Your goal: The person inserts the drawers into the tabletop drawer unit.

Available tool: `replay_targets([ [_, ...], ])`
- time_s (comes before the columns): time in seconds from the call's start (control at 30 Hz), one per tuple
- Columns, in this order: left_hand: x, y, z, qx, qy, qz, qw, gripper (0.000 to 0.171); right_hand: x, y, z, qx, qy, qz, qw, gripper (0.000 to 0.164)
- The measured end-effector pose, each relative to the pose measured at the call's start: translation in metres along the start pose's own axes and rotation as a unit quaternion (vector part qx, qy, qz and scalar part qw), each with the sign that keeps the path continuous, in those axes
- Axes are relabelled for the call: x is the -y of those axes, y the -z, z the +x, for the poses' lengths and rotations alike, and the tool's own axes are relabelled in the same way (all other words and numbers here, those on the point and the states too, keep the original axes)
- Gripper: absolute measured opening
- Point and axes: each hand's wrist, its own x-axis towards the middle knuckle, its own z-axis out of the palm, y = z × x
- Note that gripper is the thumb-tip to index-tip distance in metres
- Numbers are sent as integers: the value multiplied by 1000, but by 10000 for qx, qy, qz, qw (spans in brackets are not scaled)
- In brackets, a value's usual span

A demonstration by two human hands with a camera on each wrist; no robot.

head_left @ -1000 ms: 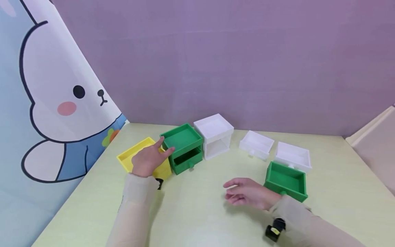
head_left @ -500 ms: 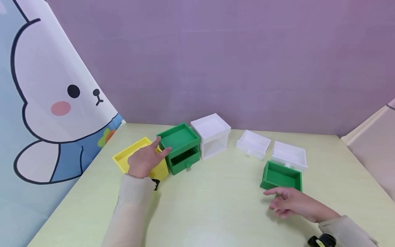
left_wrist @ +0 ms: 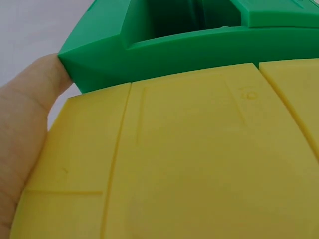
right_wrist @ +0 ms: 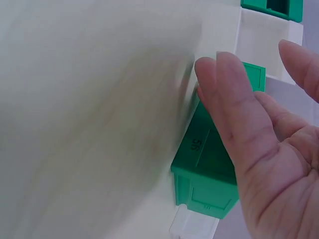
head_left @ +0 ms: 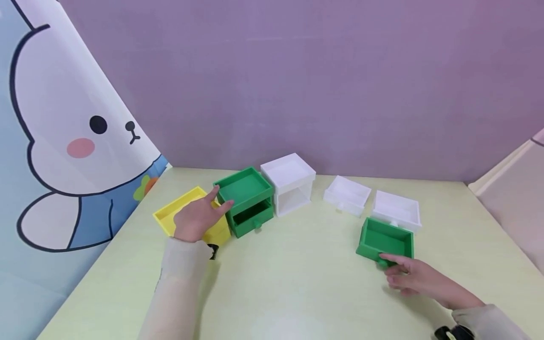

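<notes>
At the left of the head view, my left hand reaches over a yellow drawer cabinet. Its index finger and thumb are spread and touch the near left edge of a small green drawer cabinet. That cabinet has a dark upper slot and a drawer with a knob in its lower slot. In the left wrist view, the thumb lies against the green cabinet's corner. On the right, my right hand is beside a loose green drawer, index fingertip right at its knob. The right wrist view shows these fingers nearly straight.
A white cabinet with an open front stands beside the green one. Two loose white drawers lie right of it, one by itself, the other just behind the green drawer. A purple backdrop closes off the table's far edge.
My right hand has moved right and back from mid-table to the loose green drawer's knob. The left hand keeps its place on the green cabinet. The head view has shifted slightly.
</notes>
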Motion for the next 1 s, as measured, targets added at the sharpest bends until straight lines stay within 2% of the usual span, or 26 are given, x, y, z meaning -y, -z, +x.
replay_targets([
  [0.13,1,-1,1,-13,-18,-9,10000,79,2,0,4,-122,-1,-155,9998,66],
  [0.3,2,-2,3,3,-26,-47,10000,79,0,-1,6,-439,-85,-519,9976,61],
  [0.47,2,-3,4,30,1,-60,10000,80,-3,-4,8,-815,-217,-608,9946,57],
  [0.57,1,-4,4,42,-9,-65,10000,80,-4,-5,10,-1284,-410,-840,9873,52],
  [0.7,0,-4,4,19,-37,-71,10000,79,-1,-5,9,-1908,-643,-1186,9723,44],
  [0.8,0,-4,3,-28,-50,-77,10000,79,2,-3,5,-2116,-731,-775,9715,40],
  [0.9,1,-3,2,-77,-64,-87,9999,79,3,-2,3,-2186,-743,170,9728,37],
  [1.0,1,-3,2,-97,-77,-87,9999,78,2,-2,4,-2225,-678,1183,9653,19],
])
